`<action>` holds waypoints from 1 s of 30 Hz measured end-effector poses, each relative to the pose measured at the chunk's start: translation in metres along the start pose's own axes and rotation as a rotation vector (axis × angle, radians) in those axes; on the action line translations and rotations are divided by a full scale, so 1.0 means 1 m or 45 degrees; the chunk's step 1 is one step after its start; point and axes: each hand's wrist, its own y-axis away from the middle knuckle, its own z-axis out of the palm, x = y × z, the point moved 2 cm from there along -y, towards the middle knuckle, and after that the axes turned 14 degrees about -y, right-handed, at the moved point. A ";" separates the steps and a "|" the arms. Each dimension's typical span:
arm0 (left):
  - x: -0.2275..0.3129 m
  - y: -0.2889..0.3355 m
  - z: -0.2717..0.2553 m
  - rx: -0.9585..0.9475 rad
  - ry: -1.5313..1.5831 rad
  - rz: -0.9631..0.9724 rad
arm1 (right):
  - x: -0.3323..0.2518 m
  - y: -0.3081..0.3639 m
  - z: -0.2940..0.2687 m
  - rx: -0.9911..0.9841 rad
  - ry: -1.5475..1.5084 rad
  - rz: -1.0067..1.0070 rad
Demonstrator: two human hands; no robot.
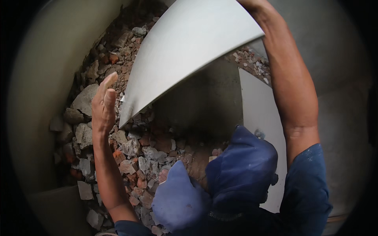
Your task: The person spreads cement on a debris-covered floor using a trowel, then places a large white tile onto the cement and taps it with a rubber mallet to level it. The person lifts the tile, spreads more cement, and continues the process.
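Observation:
A large white tile or panel (189, 47) is raised and tilted across the upper middle, its lower-left corner over broken rubble (138, 157). My left hand (104, 104) is beside that corner, fingers stretched upward and thumb apart; it holds nothing and a small gap separates it from the panel. My right arm reaches up along the panel's right side. At the top edge, my right hand (252, 3) is by the panel's far right edge; its fingers are out of sight, so its grip cannot be made out.
Below the raised panel is a dark grey flat surface (204, 98), with a pale slab (262, 122) at its right. Larger stone chunks (84, 100) lie against the pale wall (43, 78) on the left. Blue cloth (244, 165) at lower centre seems to cover my bent legs.

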 end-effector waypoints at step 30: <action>-0.008 -0.114 -0.203 0.662 0.163 -0.141 | 0.016 0.086 0.396 -0.946 -0.393 -0.228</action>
